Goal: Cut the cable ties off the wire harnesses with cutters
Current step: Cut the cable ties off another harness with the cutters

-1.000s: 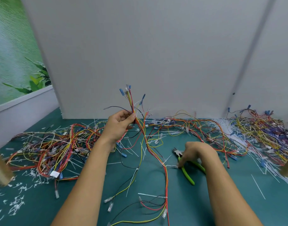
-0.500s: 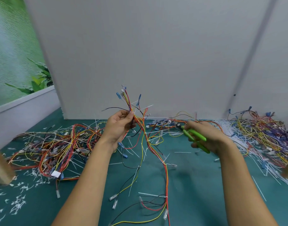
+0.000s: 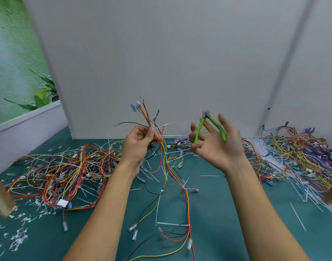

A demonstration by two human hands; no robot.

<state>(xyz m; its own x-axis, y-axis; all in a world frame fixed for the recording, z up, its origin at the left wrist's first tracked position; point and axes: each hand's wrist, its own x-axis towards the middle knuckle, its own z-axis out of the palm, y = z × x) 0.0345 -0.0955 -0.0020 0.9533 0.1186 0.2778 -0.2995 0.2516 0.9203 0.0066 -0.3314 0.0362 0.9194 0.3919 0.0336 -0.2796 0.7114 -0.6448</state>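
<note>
Across the teal mat (image 3: 227,213), which fills the lower frame below a plain white panel (image 3: 180,53), little has moved. The tangled harness piles at left (image 3: 67,172) and far right (image 3: 302,151) lie as they did a second ago.

The change is in the right hand (image 3: 216,146). A second ago it was down on the mat closing over the cutters (image 3: 208,123). Now it is raised at centre-right with the tool's small metal head pointing up. The fingers are loosely spread around the smooth green handles, which stand splayed apart, so the hand seems to be resettling its grip.

The left hand (image 3: 138,146) has kept its pinch on the lifted wire harness (image 3: 168,166) at frame centre. This is a thin, limp bundle of red, yellow and black leads with blue and clear terminals fanned above, its tails draped onto the mat. A stiff white cable tie (image 3: 167,124) juts from the bundle just above the thumb, and I judge it the next cut.

Curled white offcuts (image 3: 20,236) litter the lower left.
</note>
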